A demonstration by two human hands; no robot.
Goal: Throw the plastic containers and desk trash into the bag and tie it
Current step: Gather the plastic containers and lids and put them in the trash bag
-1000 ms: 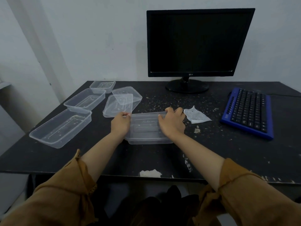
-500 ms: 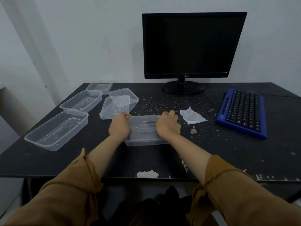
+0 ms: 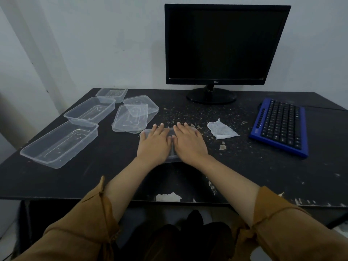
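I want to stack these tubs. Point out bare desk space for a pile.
Freest: near right desk, between right forearm, blue keyboard and front edge. Also near left, between the nearest clear container and left forearm. Crowded: back left, containers and lids; crumbs mid-desk.

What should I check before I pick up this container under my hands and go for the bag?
1. Hands on the container: ok, left hand and right hand lie flat on top.
2. Grip: not ok, fingers straight, none curled round an edge.
3. Bag ready: cannot tell, only a dark shape shows below the desk.
4. Other tubs and lids gathered: not ok, spread at left.
5. Paper scrap cleared: not ok, lying on the desk.
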